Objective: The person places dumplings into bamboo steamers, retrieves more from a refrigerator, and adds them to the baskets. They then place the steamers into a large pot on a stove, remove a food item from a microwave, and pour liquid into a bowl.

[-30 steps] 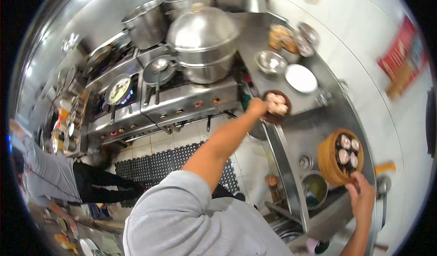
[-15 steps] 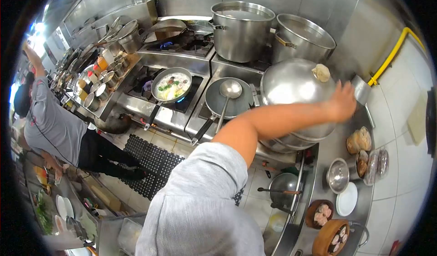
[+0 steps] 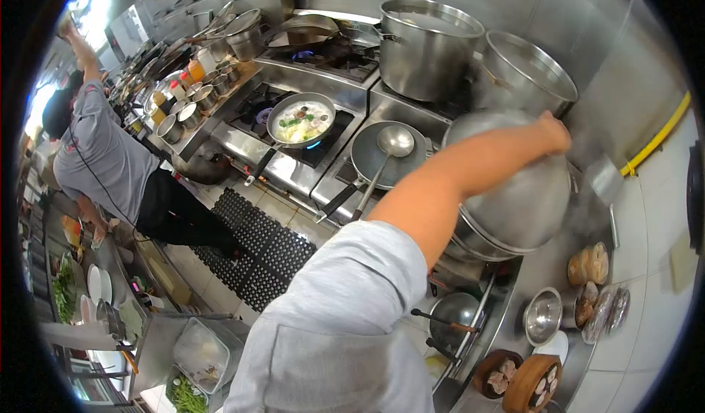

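So your left hand (image 3: 556, 134) is in the upper right of the frame, at the top of the big domed lid (image 3: 518, 200). Your fingers look curled closed around its grip, though your hand hides the grip itself. The lid is over the large steel steamer (image 3: 481, 245), right of center, and steam drifts around it; I can't tell if its far rim touches. Your right hand is out of view.

Left of the lid you've got a gray pan (image 3: 371, 165) with a ladle (image 3: 396, 141) in it, then a frying pan (image 3: 301, 119) of white liquid with greens near the upper middle. Lower right, on the desk (image 3: 518, 288), there's a metal bowl (image 3: 542, 316), plus a dark round basket (image 3: 481, 376) and a pale bamboo basket (image 3: 520, 385), both holding dumplings. A co-worker (image 3: 110, 163) stands at the left, one arm raised.
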### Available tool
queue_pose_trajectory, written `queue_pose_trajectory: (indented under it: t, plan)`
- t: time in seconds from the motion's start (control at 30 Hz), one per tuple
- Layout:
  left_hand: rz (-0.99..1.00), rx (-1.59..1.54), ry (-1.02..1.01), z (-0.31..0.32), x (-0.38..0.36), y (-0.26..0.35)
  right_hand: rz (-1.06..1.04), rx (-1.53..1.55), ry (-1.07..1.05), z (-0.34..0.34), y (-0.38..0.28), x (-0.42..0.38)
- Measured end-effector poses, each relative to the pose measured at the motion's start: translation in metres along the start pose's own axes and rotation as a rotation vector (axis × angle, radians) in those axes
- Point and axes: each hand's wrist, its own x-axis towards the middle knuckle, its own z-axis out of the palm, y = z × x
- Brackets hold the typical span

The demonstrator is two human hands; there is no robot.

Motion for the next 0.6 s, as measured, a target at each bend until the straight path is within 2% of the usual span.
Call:
queue_pose_trajectory:
  t: [0.07, 0.1, 0.13, 0.17, 0.23, 0.3, 0.33, 0.4, 0.47, 0.53, 0.57, 0.6]
  plan:
    - [-0.024, 0.032, -0.008, 0.0, 0.0, -0.002, 0.027, -0.003, -0.033, 0.003, 0.01, 0.005]
    - [-0.056, -0.211, -0.131, -0.01, -0.005, -0.01, 0.057, 0.003, -0.063, 0.006, 0.017, 0.004]
    - [0.164, -0.031, -0.134, 0.018, 0.048, -0.03, 0.012, 0.015, -0.066, 0.008, 0.026, 0.005]
    - [0.305, 0.035, -0.12, 0.009, 0.042, -0.027, -0.031, 0.027, -0.074, 0.011, 0.032, 0.004]
    - [0.225, 0.027, -0.251, 0.007, 0.052, -0.025, 0.091, 0.201, -0.012, 0.026, 0.028, 0.009]
    - [0.295, -0.018, -0.074, -0.011, 0.029, -0.02, 0.144, 0.235, 0.024, 0.03, 0.025, 0.006]
    - [0.316, -0.009, -0.065, -0.022, 0.019, -0.016, 0.158, 0.273, 0.024, 0.031, 0.024, 0.007]
    - [0.396, 0.09, 0.087, -0.052, 0.001, -0.007, 0.183, 0.235, -0.007, 0.026, 0.016, 0.014]
    - [0.359, -0.011, 0.044, -0.096, -0.012, 0.002, 0.205, 0.189, -0.053, 0.024, 0.01, 0.018]
    - [0.41, 0.047, 0.189, -0.137, -0.027, 0.007, 0.15, 0.232, -0.009, 0.03, 0.01, 0.027]
    - [0.415, 0.045, 0.194, -0.149, -0.022, 0.005, 0.154, 0.228, -0.005, 0.03, 0.008, 0.032]
    - [0.437, 0.091, 0.324, -0.161, -0.015, 0.0, 0.164, 0.222, -0.014, 0.029, 0.005, 0.038]
